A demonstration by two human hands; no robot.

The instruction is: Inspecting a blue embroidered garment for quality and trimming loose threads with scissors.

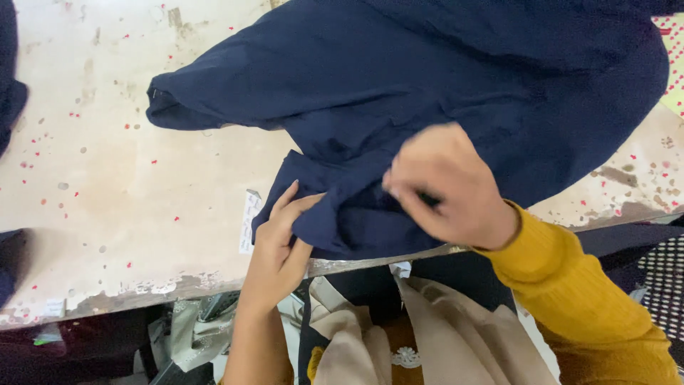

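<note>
Nearest, the person's left hand (279, 239) pinched a folded edge of the navy garment (427, 93) at the worn table's (128, 192) front edge. The right hand (445, 187), fingers curled shut, gripped the cloth beyond, apparently keeping it taut.

A tailoring workshop: worn, paint-flecked worktable (128, 178) spread with navy garment (399, 85).

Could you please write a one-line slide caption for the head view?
Both hands, left hand and right hand, pinch a navy garment on a worn pale table.
</note>
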